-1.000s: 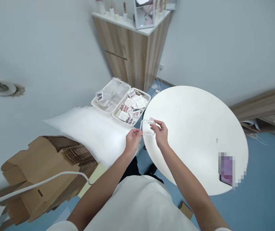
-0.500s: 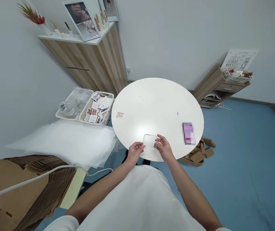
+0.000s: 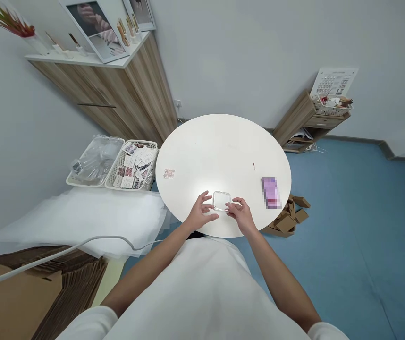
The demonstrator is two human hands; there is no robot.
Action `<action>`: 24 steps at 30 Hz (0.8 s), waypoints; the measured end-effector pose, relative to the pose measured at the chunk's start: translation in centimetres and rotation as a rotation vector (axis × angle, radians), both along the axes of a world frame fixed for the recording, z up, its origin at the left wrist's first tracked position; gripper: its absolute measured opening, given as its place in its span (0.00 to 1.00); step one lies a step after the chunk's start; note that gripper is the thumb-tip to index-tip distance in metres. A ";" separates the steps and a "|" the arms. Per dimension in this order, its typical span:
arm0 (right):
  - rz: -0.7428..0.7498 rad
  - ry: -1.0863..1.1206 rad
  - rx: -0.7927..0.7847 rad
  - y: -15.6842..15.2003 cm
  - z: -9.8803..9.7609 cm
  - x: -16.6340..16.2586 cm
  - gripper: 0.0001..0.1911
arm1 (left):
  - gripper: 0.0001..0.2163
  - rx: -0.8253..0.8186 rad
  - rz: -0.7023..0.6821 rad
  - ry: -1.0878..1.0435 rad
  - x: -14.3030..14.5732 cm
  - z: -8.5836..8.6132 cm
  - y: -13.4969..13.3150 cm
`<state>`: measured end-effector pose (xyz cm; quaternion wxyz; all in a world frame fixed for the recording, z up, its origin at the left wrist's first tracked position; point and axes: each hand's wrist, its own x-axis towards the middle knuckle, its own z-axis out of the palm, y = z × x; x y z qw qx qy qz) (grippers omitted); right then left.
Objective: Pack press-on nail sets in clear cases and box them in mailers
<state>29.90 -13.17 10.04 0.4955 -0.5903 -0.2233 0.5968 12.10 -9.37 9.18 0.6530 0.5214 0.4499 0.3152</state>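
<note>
Near the front edge of the white round table [image 3: 223,141] is a clear, rounded-square plastic case [image 3: 221,201], see-through with a pale rim. My left hand [image 3: 202,211] is open just left of it, fingers and thumb spread. My right hand [image 3: 240,211] has its thumb and fingers on the case's right edge. What kind of case it is, I cannot make out. A small pinkish printed piece [image 3: 169,174] lies at the table's left side. Towards the right lie a blurred purple rectangular item [image 3: 271,192] and a tiny dark reddish piece [image 3: 254,165].
Left of the table are a white basket of small cards [image 3: 133,165], a tray of clear plastic bags [image 3: 98,158] and white sheets [image 3: 117,212]. A white cable [image 3: 110,237] crosses above flattened cardboard [image 3: 18,297]. Cardboard boxes [image 3: 287,219] lie on the floor at right.
My left hand has let go of the case and spread its fingers. The case now sits lower, at or close to the tabletop, with my right hand still on it. The view has shifted slightly.
</note>
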 end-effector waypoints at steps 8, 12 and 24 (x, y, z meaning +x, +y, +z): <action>0.145 -0.279 0.097 0.0 0.9 -1.0 0.15 | 0.39 0.243 -0.283 0.155 -1.3 0.7 3.1; 0.323 -0.512 0.241 -0.5 0.8 -0.9 0.24 | 0.36 0.245 -0.314 0.131 -2.2 0.2 3.4; 0.589 -0.882 0.501 2.0 1.6 0.7 0.22 | 0.41 0.195 -0.278 0.049 -1.8 -0.3 3.5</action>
